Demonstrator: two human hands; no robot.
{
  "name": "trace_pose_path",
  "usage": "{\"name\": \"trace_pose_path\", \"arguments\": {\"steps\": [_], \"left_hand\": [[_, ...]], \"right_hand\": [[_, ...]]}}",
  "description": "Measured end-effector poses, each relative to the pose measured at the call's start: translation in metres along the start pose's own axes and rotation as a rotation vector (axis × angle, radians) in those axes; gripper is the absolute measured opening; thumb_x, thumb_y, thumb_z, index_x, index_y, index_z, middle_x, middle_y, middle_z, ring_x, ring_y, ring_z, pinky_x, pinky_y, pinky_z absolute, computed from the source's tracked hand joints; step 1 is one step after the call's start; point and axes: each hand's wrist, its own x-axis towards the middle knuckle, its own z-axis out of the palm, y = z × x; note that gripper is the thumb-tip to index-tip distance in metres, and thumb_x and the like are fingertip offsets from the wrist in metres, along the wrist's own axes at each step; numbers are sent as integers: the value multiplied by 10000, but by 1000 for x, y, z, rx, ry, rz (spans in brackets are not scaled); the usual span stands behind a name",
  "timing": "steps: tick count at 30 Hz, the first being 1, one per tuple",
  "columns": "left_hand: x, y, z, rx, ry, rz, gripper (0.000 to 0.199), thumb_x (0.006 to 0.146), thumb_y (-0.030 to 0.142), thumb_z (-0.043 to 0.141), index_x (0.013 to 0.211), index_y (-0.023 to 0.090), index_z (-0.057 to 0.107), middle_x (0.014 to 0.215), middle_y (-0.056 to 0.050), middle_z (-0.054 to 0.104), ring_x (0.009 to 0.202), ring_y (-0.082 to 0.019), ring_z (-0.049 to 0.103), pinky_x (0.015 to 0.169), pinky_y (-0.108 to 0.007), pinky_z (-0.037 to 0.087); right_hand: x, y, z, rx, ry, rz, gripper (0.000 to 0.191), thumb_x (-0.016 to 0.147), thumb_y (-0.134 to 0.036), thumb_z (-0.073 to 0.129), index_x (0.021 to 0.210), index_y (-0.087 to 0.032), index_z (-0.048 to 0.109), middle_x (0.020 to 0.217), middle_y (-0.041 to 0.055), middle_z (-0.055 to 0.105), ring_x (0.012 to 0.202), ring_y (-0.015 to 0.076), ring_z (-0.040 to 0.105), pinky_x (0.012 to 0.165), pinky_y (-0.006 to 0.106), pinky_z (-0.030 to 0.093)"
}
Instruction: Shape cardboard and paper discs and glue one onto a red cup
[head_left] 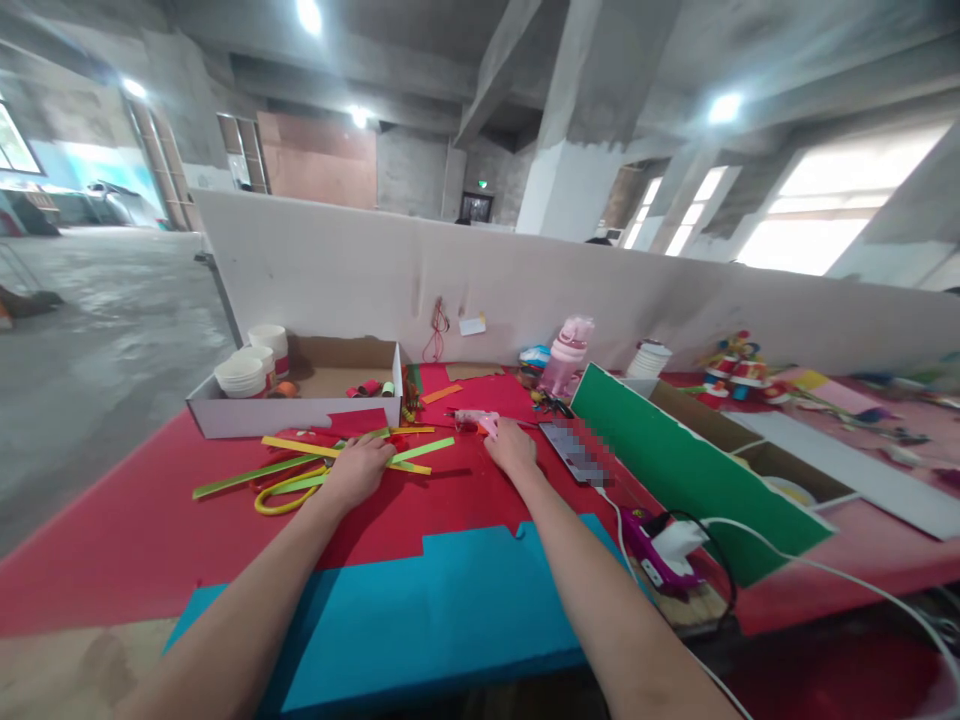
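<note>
My left hand point(361, 468) lies over a loose pile of yellow and green paper strips point(300, 447), its fingers stretched out across them. Beside it are scissors with a yellow handle point(279, 500), their blades hidden under the strips and the hand. My right hand point(513, 447) is closed around the handle of a pink hot glue gun point(475, 417), whose nozzle points left. A light green strip point(431, 448) sticks out to the right of my left hand. An orange strip point(442, 394) lies farther back on the red table covering point(420, 520).
A white-sided box point(292, 418) at back left holds paper cups point(244, 372) and small rolls. A phone point(574, 452), purple power strip point(660, 570) with cables and green-sided box point(697, 470) stand right. Behind is a pink bottle point(568, 355); blue sheet point(442, 610) covers the front edge.
</note>
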Motion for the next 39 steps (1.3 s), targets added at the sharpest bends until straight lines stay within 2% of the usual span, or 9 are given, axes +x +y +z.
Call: {"name": "trace_pose_path", "arguments": {"steps": [3,9,13,18,25,32,36,39], "left_hand": [[0,-2,1,-13,4,-6,315,841,109,387,1037,193,619,1071,-120,632,1096,-281,531,881,-434,397],[-2,-3,3,-52,13,-24,315,843,114,388,1033,194,626,1072,-130,632,1102,-268,528,896,-423,389],[-3,-4,3,-38,26,-22,306,847,130,392,1035,195,626,1081,-129,637,1100,-280,538,885,-428,399],[-3,-10,5,-14,48,-70,313,850,137,381,1040,200,622,1090,-121,647,1086,-285,553,888,-431,411],[-2,-15,5,-9,51,-96,313,869,194,372,1067,199,614,1113,-123,645,1075,-281,562,882,-412,431],[-3,-13,2,-16,39,-81,298,847,166,381,1027,191,618,1066,-125,658,1061,-283,574,874,-412,439],[-3,-13,4,-14,46,-71,322,833,156,393,1063,194,616,1129,-128,646,1091,-283,569,883,-405,443],[-2,-13,5,-3,38,-63,352,830,149,388,1098,193,612,1164,-129,637,1103,-284,567,895,-412,443]], "right_hand": [[-17,11,-13,-7,78,-5,341,854,-286,459,1161,-153,524,1083,145,646,953,245,645,739,303,453],[-47,32,-35,-23,44,-4,246,847,-325,475,1001,-164,579,952,119,679,894,237,651,692,278,416],[-70,32,-30,-69,-9,-44,240,818,-292,493,1000,-164,581,966,115,676,887,236,651,682,280,415],[-92,16,-22,-130,-10,-56,321,821,-274,492,1120,-166,543,1036,122,645,906,244,649,695,295,441],[-96,13,-22,-142,25,-13,347,814,-261,494,1144,-160,527,1039,133,628,898,247,651,723,315,463],[-103,22,-18,-118,-45,23,371,810,-279,499,1154,-148,548,1010,162,656,911,292,656,736,354,472],[-113,22,-12,-123,-64,25,455,828,-320,503,1245,-140,493,1001,172,666,894,292,661,724,351,467],[-108,28,-19,-117,-90,21,421,848,-431,488,1177,-174,539,984,150,675,900,284,657,745,347,460]]}}
